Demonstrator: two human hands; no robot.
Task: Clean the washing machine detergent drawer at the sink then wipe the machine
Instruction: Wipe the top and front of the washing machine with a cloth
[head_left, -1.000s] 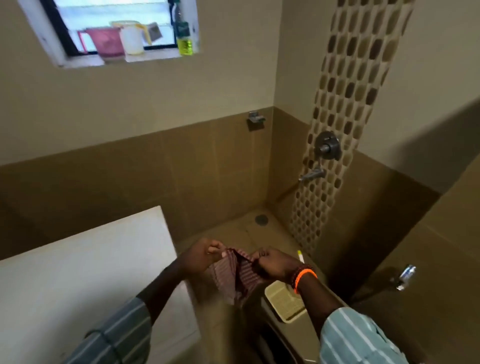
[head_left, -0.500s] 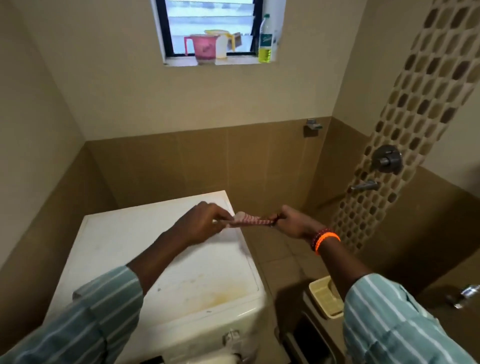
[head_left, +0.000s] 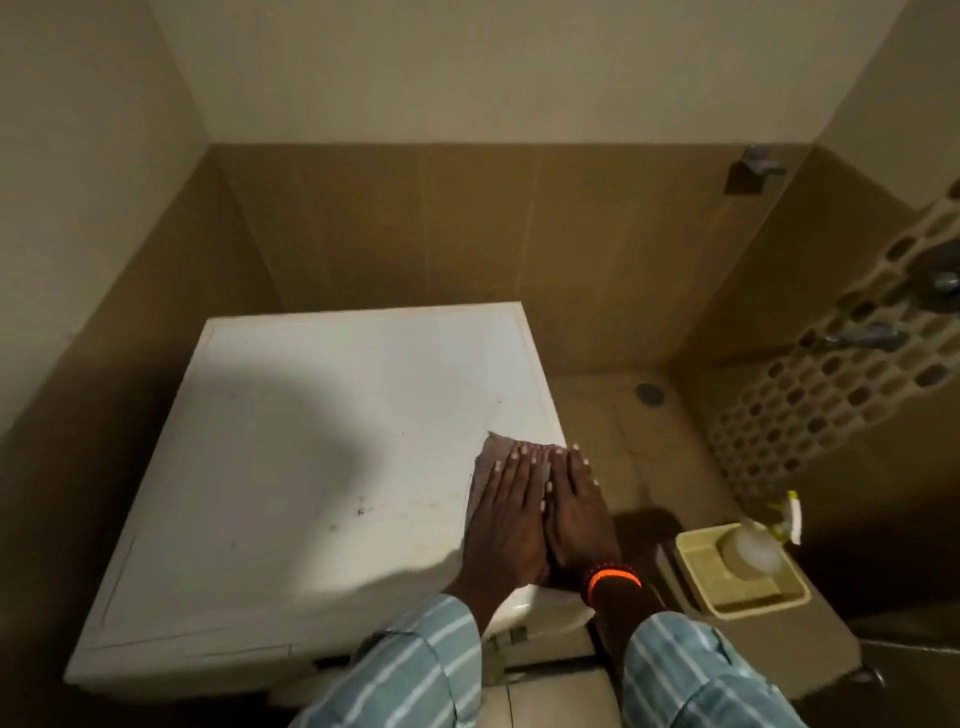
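Note:
The white washing machine (head_left: 291, 467) fills the lower left, its flat top stained with brownish marks near the front. A reddish striped cloth (head_left: 488, 457) lies flat on the top's right front corner. My left hand (head_left: 506, 512) and my right hand (head_left: 574, 512) press side by side on the cloth, palms down, fingers stretched forward. An orange band circles my right wrist. The cloth is mostly hidden under both hands. The detergent drawer is not visible.
A low ledge to the right carries a yellowish soap tray (head_left: 748, 587) with a pale round object and a white-yellow tube. A floor drain (head_left: 649, 392) sits in the tiled corner. Taps (head_left: 862, 338) stick out of the right wall.
Both hands held the cloth stretched between them in the air; now they have laid it flat on the machine's right front corner and press on it. The view has tilted down.

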